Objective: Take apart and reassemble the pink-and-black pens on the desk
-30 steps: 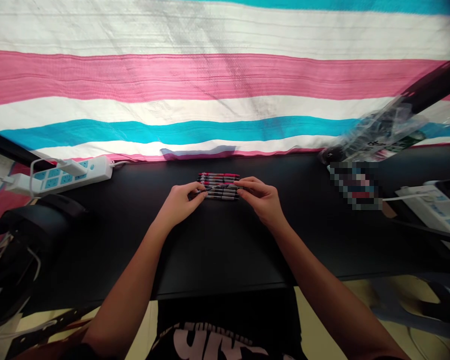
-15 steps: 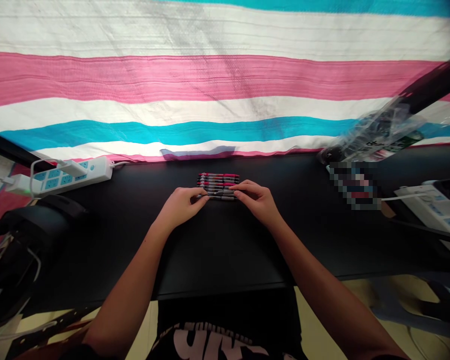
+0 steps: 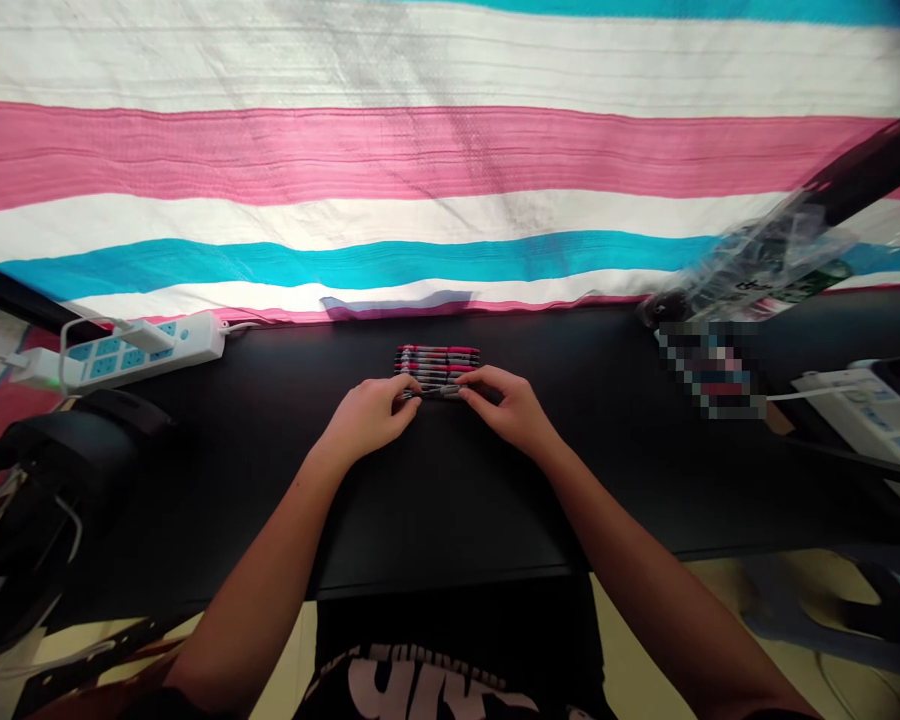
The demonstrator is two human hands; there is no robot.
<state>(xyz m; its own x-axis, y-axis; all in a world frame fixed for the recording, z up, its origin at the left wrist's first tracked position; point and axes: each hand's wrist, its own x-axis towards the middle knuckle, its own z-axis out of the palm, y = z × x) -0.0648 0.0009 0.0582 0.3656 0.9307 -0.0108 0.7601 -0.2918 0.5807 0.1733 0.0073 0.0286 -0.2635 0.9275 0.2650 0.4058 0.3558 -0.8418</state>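
Several pens [image 3: 439, 357] in red, grey and black lie side by side in a stack of rows on the black table [image 3: 450, 500]. At the near edge of the rows, my left hand [image 3: 379, 412] pinches the left end of a grey pen [image 3: 442, 391] between thumb and finger. My right hand [image 3: 508, 405] has its thumb and forefinger closed on the right end of the same pen. The fingertips partly cover the nearest pens.
A white power strip [image 3: 150, 352] with plugs stands at the back left, above a black object [image 3: 82, 450]. On the right are a plastic bag [image 3: 757, 265], a blurred-out item [image 3: 712, 372] and another power strip [image 3: 870, 405]. A striped sheet [image 3: 420, 150] hangs behind.
My right hand has shifted slightly left along the nearest pens. My left hand has moved a little to the right, so the two hands are closer together.
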